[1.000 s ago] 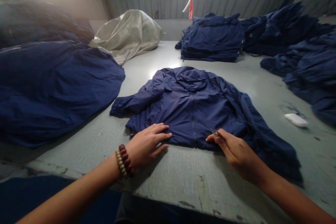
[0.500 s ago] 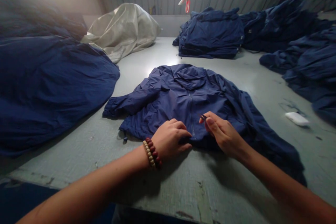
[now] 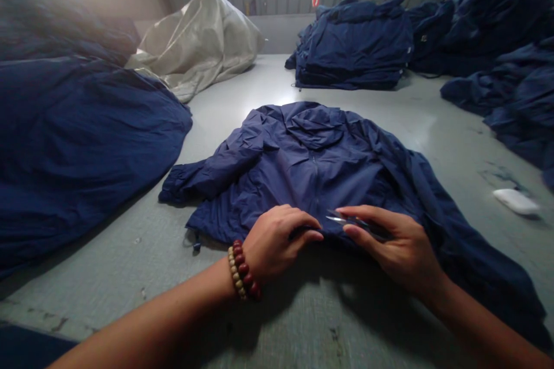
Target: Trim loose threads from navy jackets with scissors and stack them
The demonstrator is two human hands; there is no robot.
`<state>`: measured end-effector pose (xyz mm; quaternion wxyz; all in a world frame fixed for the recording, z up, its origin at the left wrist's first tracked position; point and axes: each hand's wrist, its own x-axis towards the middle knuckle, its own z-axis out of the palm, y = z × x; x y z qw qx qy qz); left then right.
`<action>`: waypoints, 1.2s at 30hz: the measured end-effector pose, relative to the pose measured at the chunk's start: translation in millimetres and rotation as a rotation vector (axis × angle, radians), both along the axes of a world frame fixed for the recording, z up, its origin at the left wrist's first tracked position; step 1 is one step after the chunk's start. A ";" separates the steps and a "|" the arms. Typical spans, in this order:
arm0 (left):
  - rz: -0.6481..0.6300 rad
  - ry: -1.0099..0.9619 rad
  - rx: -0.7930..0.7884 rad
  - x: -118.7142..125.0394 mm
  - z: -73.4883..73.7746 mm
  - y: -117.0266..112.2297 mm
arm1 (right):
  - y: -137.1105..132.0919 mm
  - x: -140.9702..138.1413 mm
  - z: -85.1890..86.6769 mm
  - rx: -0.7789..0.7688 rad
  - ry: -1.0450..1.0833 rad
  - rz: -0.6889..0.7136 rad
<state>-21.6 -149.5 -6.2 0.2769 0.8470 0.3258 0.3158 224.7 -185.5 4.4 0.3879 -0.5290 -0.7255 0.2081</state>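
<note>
A navy hooded jacket (image 3: pixel 320 167) lies flat, front up, on the grey table (image 3: pixel 242 104). My left hand (image 3: pixel 277 239), with a bead bracelet (image 3: pixel 242 271) at the wrist, pinches the jacket's bottom hem near the zipper. My right hand (image 3: pixel 393 245) holds small metal thread snips (image 3: pixel 346 220), blades pointing left at the hem, close to my left fingertips.
A big heap of navy fabric (image 3: pixel 78 138) fills the left side. A beige sack (image 3: pixel 199 40) lies at the back. Folded navy jackets (image 3: pixel 355 46) are stacked at the back, with looser piles (image 3: pixel 511 81) on the right. A small white object (image 3: pixel 517 200) lies on the table at right.
My left hand slid right along the hem and closed on it by the zipper. My right hand brought the snips in and lowered them to the hem.
</note>
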 end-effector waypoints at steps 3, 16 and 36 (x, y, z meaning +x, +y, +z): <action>-0.014 -0.014 0.014 -0.2 0.4 0.1 | 0.8 6.2 2.4 0.020 -0.021 0.033; -0.051 -0.027 0.022 -2.5 0.2 -1.2 | 8.6 16.6 3.4 -0.043 -0.045 0.258; -0.056 -0.038 0.056 -2.4 -0.9 -0.8 | 7.6 14.8 -0.6 -0.009 -0.039 0.303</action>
